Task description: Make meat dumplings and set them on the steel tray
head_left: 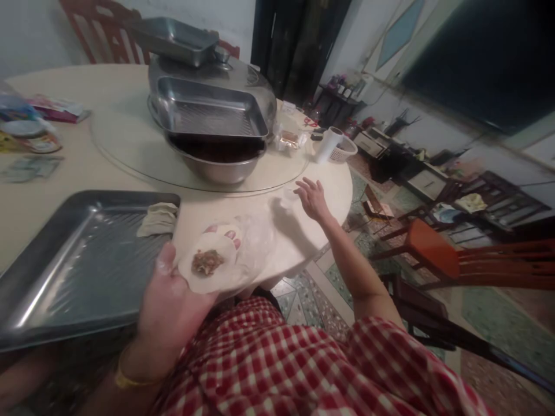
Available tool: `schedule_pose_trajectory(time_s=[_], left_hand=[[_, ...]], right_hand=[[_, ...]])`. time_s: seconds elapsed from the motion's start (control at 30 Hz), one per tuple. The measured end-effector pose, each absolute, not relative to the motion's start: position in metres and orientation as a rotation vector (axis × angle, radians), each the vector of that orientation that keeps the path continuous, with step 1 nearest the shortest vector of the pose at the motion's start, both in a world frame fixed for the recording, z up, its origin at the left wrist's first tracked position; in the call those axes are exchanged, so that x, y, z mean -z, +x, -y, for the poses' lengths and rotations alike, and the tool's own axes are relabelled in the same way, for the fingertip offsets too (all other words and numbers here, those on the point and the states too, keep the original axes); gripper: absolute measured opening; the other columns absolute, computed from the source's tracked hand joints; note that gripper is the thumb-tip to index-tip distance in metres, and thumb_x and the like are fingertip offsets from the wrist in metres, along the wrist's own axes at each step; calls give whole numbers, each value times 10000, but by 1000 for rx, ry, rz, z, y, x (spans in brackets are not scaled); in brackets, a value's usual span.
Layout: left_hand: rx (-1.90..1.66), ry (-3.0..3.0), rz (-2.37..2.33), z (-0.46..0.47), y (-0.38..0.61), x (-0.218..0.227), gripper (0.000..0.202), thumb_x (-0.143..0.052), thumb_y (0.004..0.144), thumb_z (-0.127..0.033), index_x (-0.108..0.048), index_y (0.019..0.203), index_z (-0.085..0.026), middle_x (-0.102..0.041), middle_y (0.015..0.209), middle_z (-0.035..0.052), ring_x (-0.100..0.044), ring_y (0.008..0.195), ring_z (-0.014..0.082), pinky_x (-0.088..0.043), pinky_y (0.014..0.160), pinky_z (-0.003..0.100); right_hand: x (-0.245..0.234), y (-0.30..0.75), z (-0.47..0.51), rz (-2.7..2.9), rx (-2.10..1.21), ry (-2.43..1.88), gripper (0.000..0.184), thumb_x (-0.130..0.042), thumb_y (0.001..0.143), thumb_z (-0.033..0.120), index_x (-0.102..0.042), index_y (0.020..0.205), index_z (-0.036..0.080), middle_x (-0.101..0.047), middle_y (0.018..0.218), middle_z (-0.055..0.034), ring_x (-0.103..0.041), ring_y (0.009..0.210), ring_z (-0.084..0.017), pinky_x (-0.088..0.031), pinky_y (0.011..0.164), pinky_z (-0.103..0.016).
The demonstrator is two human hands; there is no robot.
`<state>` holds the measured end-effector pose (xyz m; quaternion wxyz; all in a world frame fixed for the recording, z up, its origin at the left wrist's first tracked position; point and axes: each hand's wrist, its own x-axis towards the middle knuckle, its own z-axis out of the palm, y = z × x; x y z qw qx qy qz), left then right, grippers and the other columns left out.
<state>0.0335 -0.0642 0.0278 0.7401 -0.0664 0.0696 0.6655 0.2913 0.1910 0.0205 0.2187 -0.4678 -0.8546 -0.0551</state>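
Note:
My left hand (173,300) cradles a round dumpling wrapper (211,263) with a lump of brown meat filling (207,261) in its middle; my fingertips show past its far edge. My right hand (312,198) reaches out over the table's right edge with fingers spread, holding nothing, beside a small white lump (287,197) that I cannot make out. A folded dumpling (158,218) lies on the near corner of a large metal tray (65,271) at the left.
A steel bowl of dark filling (217,159) sits on the glass turntable (125,144), with stacked metal trays (208,110) on it. A white cup and small basket (333,144) stand at the table's right. Packets lie far left. Red chairs (437,254) stand on the right.

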Motion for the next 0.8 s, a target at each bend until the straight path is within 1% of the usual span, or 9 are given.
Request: schedule_pose_trajectory(time_s=[0.1, 0.2, 0.27, 0.37, 0.43, 0.53, 0.63, 0.7, 0.8], left_hand=[[-1506, -54, -326, 60, 48, -41, 554, -393, 971, -435, -420, 1459, -173, -626, 1310, 142, -578, 1227, 290, -405, 1097, 467], [-1511, -54, -458, 59, 55, -51, 577, -329, 981, -468, -441, 1443, -140, -668, 1246, 159, -586, 1220, 292, -402, 1096, 485], [-1519, -64, -525, 58, 55, -54, 599, -314, 981, -487, -439, 1441, -124, -682, 1220, 164, -583, 1224, 298, -399, 1095, 501], [-1546, -85, -574, 57, 52, -57, 630, -324, 975, -498, -417, 1450, -94, -681, 1214, 179, -574, 1234, 308, -396, 1096, 510], [-1539, -106, -566, 56, 50, -58, 641, -328, 972, -502, -398, 1461, -95, -678, 1222, 178, -578, 1230, 305, -399, 1096, 501], [-1533, -112, -539, 52, 46, -59, 680, -346, 960, -524, -358, 1481, -87, -664, 1246, 181, -596, 1205, 307, -420, 1085, 480], [-1570, -69, -496, 50, 43, -61, 711, -335, 964, -518, -306, 1493, -44, -641, 1265, 217, -611, 1180, 323, -477, 1028, 474], [-1576, -46, -469, 50, 42, -62, 720, -325, 967, -514, -283, 1496, -28, -643, 1256, 228, -630, 1152, 320, -521, 974, 448], [-1573, -56, -453, 52, 39, -62, 697, -317, 970, -514, -290, 1499, -61, -672, 1226, 191, -656, 1115, 292, -552, 934, 408]], right_hand=[[-8, 291, -199, 2474, 141, -1323, 516, -170, 1020, 389, -598, 1234, 197, -565, 1393, -86, -364, 1411, -266, -177, 1170, -602], [-3, 287, -207, 2521, 137, -1295, 501, -200, 1015, 387, -544, 1312, 175, -576, 1374, -117, -346, 1421, -273, -151, 1167, -631], [-1, 287, -211, 2523, 109, -1271, 506, -211, 1011, 397, -547, 1311, 166, -607, 1333, -128, -361, 1411, -278, -140, 1162, -645], [-6, 288, -209, 2353, 69, -1223, 552, -187, 1004, 447, -616, 1218, 174, -649, 1269, -120, -419, 1369, -291, -141, 1155, -646], [-14, 287, -199, 2116, 22, -1157, 583, -168, 1000, 478, -640, 1160, 176, -684, 1195, -118, -485, 1313, -283, -194, 1148, -620], [-27, 273, -165, 1857, -212, -949, 534, -160, 1010, 453, -574, 1224, 191, -723, 1075, -105, -632, 1134, -229, -399, 1054, -522], [-34, 246, -118, 1915, -491, -684, 495, -121, 1017, 415, -489, 1304, 250, -708, 1143, -75, -687, 1034, -195, -492, 966, -465], [-36, 226, -91, 2037, -531, -541, 498, -125, 1010, 438, -469, 1330, 272, -685, 1212, -61, -669, 1095, -199, -405, 1083, -500], [-38, 201, -68, 2225, -492, -321, 498, -176, 996, 468, -440, 1373, 280, -727, 1124, -27, -511, 1319, -202, -259, 1187, -506]])
